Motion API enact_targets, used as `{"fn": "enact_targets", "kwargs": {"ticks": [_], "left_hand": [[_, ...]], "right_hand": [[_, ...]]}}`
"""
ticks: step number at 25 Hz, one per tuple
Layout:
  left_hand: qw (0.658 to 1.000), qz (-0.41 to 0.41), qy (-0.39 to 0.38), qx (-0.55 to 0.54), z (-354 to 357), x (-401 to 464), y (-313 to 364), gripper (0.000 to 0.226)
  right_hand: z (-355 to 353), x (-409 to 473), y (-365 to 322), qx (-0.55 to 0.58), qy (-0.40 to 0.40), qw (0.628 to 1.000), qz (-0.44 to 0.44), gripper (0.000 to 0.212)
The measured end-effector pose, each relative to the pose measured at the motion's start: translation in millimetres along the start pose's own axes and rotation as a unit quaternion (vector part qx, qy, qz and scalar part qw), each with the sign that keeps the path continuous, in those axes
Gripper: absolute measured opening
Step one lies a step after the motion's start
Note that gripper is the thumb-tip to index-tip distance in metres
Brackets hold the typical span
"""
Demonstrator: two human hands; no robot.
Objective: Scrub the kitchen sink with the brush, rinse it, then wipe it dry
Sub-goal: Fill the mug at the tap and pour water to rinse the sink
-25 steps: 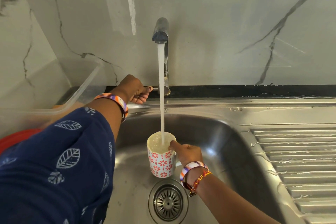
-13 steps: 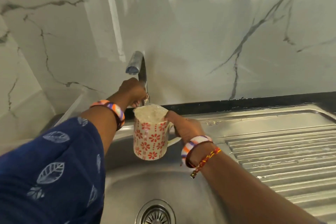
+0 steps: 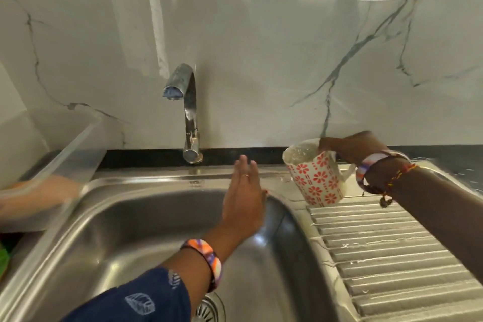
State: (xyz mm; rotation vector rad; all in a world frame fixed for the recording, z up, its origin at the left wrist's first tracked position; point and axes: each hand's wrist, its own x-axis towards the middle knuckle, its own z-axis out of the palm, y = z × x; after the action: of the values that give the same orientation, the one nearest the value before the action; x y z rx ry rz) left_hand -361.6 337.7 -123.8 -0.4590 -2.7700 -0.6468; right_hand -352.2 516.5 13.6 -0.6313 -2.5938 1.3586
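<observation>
A stainless steel sink [image 3: 125, 222] fills the lower middle, its drain [image 3: 209, 308] partly hidden by my left arm. The chrome tap [image 3: 187, 102] stands at the back with no water running. My right hand [image 3: 350, 148] grips a white mug with red flowers [image 3: 316, 178] by its handle, tilted over the back corner of the ribbed drainboard [image 3: 392, 256]. The mug holds water. My left hand [image 3: 243, 196] hovers flat with straight fingers above the basin's right side, holding nothing. No brush is visible.
A clear plastic container [image 3: 52, 165] sits at the left of the sink, with something orange behind its wall. A green object [image 3: 4, 261] shows at the far left edge. The marble wall [image 3: 261, 47] rises behind a black ledge [image 3: 235, 154]. Water streaks lie on the drainboard.
The water has stopped. My left hand left the tap handle and moved right over the basin, fingers straight. My right hand carried the filled mug from under the tap to the drainboard's back corner.
</observation>
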Motion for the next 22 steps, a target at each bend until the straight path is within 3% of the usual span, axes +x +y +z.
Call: {"fn": "enact_targets", "kwargs": {"ticks": [3,6,10,13,17,22], "left_hand": [[0.989,0.085,-0.111,0.04,18,12,0,0.063],[0.981,0.073,-0.165,0.076,20,15,-19,0.063],[0.976,0.053,-0.179,0.11,7,-6,-55,0.068],[0.976,0.033,-0.165,0.141,-7,-16,-80,0.069],[0.973,-0.016,-0.163,0.164,-23,-29,-105,0.07],[0.965,-0.13,-0.156,0.169,-49,-48,-140,0.072]], "right_hand": [[12,11,-7,-0.069,-0.032,0.997,-0.004,0.026],[33,14,-18,-0.082,-0.066,0.994,-0.023,0.026],[43,13,-17,0.055,-0.138,0.989,0.02,0.03],[49,15,-20,0.129,-0.132,0.982,0.027,0.028],[63,12,-35,-0.031,-0.077,0.995,-0.055,0.028],[105,-1,-61,-0.185,-0.15,0.965,-0.111,0.043]]}}
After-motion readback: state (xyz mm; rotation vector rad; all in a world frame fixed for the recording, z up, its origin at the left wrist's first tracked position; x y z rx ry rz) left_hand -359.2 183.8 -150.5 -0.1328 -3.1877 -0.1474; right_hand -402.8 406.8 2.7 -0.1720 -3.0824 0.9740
